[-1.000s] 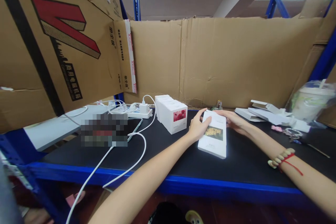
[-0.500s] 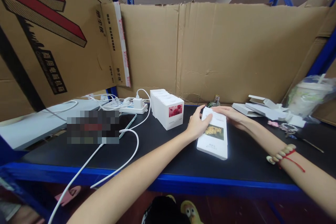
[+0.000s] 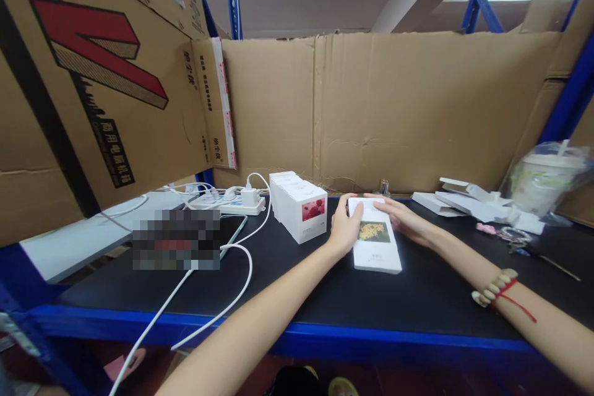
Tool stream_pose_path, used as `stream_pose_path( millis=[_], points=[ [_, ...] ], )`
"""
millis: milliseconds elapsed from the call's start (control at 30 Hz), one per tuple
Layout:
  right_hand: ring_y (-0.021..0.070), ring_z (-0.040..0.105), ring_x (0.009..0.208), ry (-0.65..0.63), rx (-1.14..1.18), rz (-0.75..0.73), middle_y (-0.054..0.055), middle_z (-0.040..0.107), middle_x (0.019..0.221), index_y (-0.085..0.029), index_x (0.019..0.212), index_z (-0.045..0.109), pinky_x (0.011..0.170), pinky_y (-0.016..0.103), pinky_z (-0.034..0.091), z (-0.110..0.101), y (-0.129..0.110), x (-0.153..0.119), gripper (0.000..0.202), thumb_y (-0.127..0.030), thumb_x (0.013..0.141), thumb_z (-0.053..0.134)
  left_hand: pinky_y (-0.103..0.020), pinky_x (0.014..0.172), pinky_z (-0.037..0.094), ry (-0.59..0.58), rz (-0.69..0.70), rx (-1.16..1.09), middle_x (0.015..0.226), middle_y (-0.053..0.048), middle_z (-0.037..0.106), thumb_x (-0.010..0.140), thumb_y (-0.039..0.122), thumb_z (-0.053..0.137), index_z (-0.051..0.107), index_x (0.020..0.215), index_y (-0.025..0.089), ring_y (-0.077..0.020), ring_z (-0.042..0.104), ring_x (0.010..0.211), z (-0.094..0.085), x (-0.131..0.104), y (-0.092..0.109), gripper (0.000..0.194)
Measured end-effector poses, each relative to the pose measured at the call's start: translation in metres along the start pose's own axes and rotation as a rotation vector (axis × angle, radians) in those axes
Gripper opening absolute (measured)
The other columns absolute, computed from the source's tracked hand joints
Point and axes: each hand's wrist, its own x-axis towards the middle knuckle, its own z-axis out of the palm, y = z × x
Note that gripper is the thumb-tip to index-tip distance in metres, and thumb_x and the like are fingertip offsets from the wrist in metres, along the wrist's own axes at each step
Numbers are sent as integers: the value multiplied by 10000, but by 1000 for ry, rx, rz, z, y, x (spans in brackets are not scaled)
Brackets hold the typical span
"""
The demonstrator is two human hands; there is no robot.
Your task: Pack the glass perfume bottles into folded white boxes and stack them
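The phone [image 3: 234, 230] is mostly blurred. The white pack [image 3: 375, 235] — its lettering [image 3: 377, 257] too small to read — hides part of the left hand [image 3: 344, 229], and the carton [image 3: 134, 130] runs out of view at left.

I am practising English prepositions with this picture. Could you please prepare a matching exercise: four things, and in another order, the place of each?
Things
1. White pack with yellow-flower picture
2. Beaded bracelet
3. Lidded cup with straw
4. White power strip

Places
A. Inside a clear plastic bag
B. Between the left hand and the right hand
C. Beneath a white plug
D. Around the right forearm

Pairs: 1-B, 2-D, 3-A, 4-C
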Motion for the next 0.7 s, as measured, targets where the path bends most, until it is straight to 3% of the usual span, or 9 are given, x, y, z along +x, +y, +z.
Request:
stream_pose_path(
  millis=[100,200,333,500,600,700],
  points=[
    [167,626,835,32,29,22,41,631,1092,-284,1133,535,588,255,498,-1,-1,1,366,-373,779,511,-255,763,439,52,-3,-44,812,11,575,787,228,473,497,896,221,-128,548,792,-5,3,3,112],
    [168,637,787,-20,24,88,50,630,1093,-292,1184,477,537,249,490,1,1,0,409,-408,792,475,-249,734,442,101,-24,-28,751,20,538,776,199,474,483,841,211,-120,529,747,-8,4,6,67],
    [150,640,723,-74,13,69,19,655,1023,-312,1210,433,551,247,493,11,1,-3,467,-318,756,546,-236,713,460,109,31,15,771,15,541,794,206,448,491,859,208,-111,532,744,-7,0,11,78],
    [107,597,571,107,206,95,17,675,842,-221,1137,513,487,203,460,11,-11,-2,362,-169,790,424,-257,590,499,-71,162,232,1061,-60,534,869,283,258,433,1158,246,-106,571,653,-12,-4,11,340],
    [101,538,471,160,273,124,5,638,644,-193,1032,579,364,180,373,2,-15,-4,326,-148,776,382,-286,756,486,-189,398,552,1301,-79,392,812,197,379,355,1268,295,-173,577,928,-18,-5,9,468],
    [92,460,391,158,242,173,-11,560,495,-187,865,625,298,166,260,0,-12,-8,262,-145,757,390,-303,793,477,-280,449,723,1329,-51,362,728,251,551,391,1245,321,-230,533,1044,-19,-7,10,545]
  ],
)
